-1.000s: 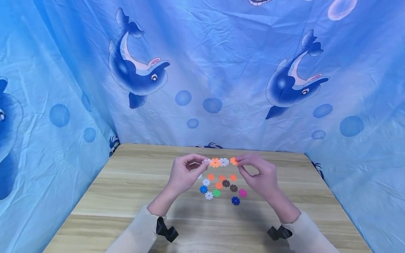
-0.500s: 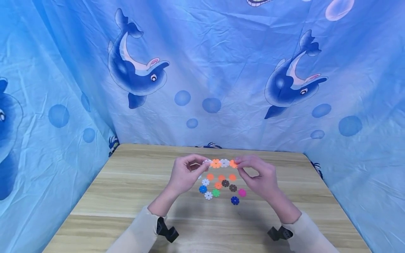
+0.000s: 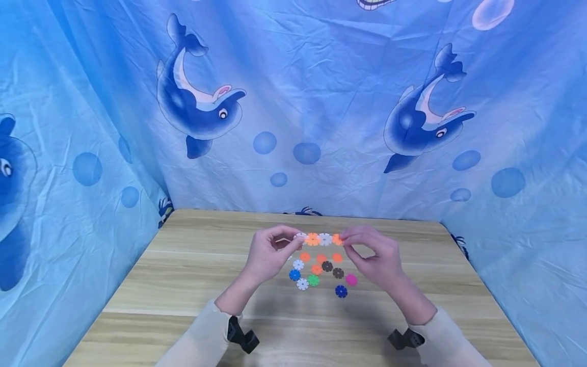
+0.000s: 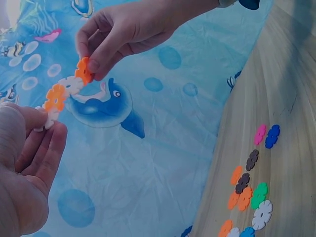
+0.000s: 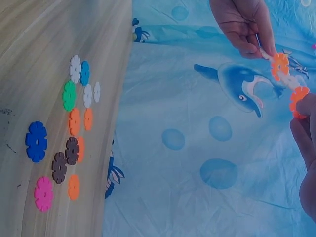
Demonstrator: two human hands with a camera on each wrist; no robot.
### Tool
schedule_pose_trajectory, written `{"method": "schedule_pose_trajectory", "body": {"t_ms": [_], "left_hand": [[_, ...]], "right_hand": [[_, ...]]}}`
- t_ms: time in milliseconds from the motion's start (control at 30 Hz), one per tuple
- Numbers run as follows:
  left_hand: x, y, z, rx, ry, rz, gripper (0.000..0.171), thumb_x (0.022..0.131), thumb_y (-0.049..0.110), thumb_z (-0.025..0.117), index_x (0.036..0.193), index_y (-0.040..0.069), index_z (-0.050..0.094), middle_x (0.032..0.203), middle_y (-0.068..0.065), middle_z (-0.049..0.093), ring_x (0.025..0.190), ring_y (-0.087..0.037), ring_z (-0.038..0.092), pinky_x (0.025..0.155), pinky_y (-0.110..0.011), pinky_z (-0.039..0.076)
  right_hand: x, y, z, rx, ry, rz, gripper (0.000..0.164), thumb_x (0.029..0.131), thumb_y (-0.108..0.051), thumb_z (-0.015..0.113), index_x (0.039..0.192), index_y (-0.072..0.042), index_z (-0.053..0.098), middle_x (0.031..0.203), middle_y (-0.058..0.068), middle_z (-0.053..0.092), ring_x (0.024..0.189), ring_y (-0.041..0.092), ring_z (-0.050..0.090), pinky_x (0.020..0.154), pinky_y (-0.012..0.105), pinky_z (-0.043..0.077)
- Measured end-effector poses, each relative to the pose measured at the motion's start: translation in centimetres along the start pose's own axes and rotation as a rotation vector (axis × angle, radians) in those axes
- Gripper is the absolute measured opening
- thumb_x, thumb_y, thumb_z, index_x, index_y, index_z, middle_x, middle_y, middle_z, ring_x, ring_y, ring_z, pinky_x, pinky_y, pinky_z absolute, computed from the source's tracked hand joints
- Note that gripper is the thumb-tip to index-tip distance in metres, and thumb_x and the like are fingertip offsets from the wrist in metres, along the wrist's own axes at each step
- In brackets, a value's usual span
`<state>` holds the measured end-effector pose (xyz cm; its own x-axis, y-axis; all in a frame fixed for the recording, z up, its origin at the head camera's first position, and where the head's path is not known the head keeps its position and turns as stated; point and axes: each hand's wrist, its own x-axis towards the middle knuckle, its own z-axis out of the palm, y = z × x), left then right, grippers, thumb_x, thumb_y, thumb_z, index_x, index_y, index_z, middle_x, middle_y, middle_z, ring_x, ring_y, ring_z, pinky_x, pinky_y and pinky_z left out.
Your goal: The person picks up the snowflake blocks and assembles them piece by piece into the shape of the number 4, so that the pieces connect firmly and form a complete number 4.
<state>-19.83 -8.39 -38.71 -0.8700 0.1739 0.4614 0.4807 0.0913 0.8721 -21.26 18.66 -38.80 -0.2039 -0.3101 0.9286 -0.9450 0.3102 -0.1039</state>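
Observation:
Raised over the table is a row of notched, flower-shaped plastic discs, white and orange by turns. My left hand (image 3: 271, 253) pinches the white disc (image 4: 51, 120) at its left end between thumb and fingers. At the other end, my right hand (image 3: 377, 255) pinches an orange disc (image 4: 84, 70), whose edge meets the inner white disc (image 3: 325, 239). Between the two white ones sits another orange disc (image 3: 313, 239). Fingertips partly cover both end discs.
Loose discs lie on the wooden table (image 3: 192, 285) below the hands: several orange ones, brown, white, a green disc (image 3: 313, 280), a pink disc (image 3: 351, 279), a dark blue disc (image 3: 341, 291) and a lighter blue disc (image 3: 295, 274). A dolphin-printed curtain (image 3: 293, 102) surrounds the table.
The right hand's orange disc, apart from the row a second ago, has moved left against the inner white disc. The row has dropped slightly in the head view.

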Motion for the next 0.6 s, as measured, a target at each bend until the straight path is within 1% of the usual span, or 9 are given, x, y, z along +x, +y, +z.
{"method": "schedule_pose_trajectory", "body": {"t_ms": [100, 167, 300, 400, 433, 500, 600], "left_hand": [[-0.08, -0.07, -0.04, -0.001, 0.003, -0.001, 0.011, 0.096, 0.011, 0.079, 0.105, 0.004, 0.08, 0.097, -0.016, 0.08, 0.083, -0.018, 0.08, 0.084, -0.028, 0.067], [-0.09, -0.12, -0.12, -0.001, 0.001, 0.003, 0.011, 0.096, 0.011, 0.079, 0.105, 0.004, 0.08, 0.097, -0.016, 0.08, 0.084, -0.021, 0.08, 0.084, -0.028, 0.067], [-0.15, -0.1, -0.37, -0.003, -0.008, 0.013, 0.012, 0.096, 0.011, 0.08, 0.105, 0.004, 0.08, 0.098, -0.016, 0.08, 0.085, -0.032, 0.08, 0.084, -0.029, 0.068], [-0.18, -0.14, -0.47, -0.009, -0.017, 0.013, 0.011, 0.096, 0.01, 0.08, 0.105, 0.003, 0.08, 0.099, -0.017, 0.08, 0.086, -0.037, 0.08, 0.084, -0.03, 0.068], [-0.17, -0.2, -0.47, -0.009, -0.019, 0.014, 0.011, 0.096, 0.009, 0.079, 0.104, 0.003, 0.08, 0.1, -0.017, 0.08, 0.087, -0.038, 0.08, 0.084, -0.03, 0.068], [-0.19, -0.24, -0.43, -0.01, -0.025, 0.012, 0.01, 0.096, 0.009, 0.079, 0.105, 0.003, 0.08, 0.099, -0.017, 0.08, 0.087, -0.035, 0.08, 0.084, -0.03, 0.068], [-0.25, -0.27, -0.37, -0.009, -0.032, 0.01, 0.011, 0.096, 0.009, 0.079, 0.105, 0.003, 0.08, 0.1, -0.017, 0.08, 0.086, -0.028, 0.081, 0.084, -0.03, 0.068]], "right_hand": [[-0.09, 0.07, 0.07, 0.011, -0.002, -0.003, 0.01, 0.099, -0.008, 0.072, 0.092, -0.006, 0.078, 0.096, 0.013, 0.08, 0.091, 0.03, 0.077, 0.102, 0.019, 0.059], [-0.13, 0.15, 0.13, 0.027, -0.004, -0.003, 0.011, 0.1, -0.01, 0.072, 0.092, -0.005, 0.078, 0.097, 0.013, 0.08, 0.091, 0.03, 0.077, 0.101, 0.019, 0.059], [-0.18, 0.38, 0.34, 0.073, 0.001, -0.019, 0.009, 0.098, -0.006, 0.073, 0.092, -0.004, 0.078, 0.096, 0.015, 0.08, 0.091, 0.03, 0.077, 0.099, 0.02, 0.06], [-0.31, 0.51, 0.54, 0.092, 0.008, -0.032, 0.008, 0.097, -0.005, 0.074, 0.091, -0.003, 0.078, 0.095, 0.016, 0.079, 0.09, 0.031, 0.077, 0.099, 0.02, 0.06], [-0.37, 0.52, 0.6, 0.095, 0.007, -0.03, 0.009, 0.098, -0.006, 0.074, 0.09, -0.003, 0.078, 0.094, 0.016, 0.079, 0.09, 0.031, 0.077, 0.099, 0.02, 0.06], [-0.46, 0.53, 0.69, 0.095, 0.005, -0.028, 0.01, 0.098, -0.007, 0.074, 0.09, -0.003, 0.078, 0.094, 0.016, 0.079, 0.089, 0.032, 0.077, 0.1, 0.02, 0.06], [-0.49, 0.45, 0.76, 0.087, 0.003, -0.02, 0.015, 0.101, -0.012, 0.073, 0.09, -0.004, 0.078, 0.093, 0.016, 0.08, 0.087, 0.031, 0.077, 0.099, 0.02, 0.06]]}}
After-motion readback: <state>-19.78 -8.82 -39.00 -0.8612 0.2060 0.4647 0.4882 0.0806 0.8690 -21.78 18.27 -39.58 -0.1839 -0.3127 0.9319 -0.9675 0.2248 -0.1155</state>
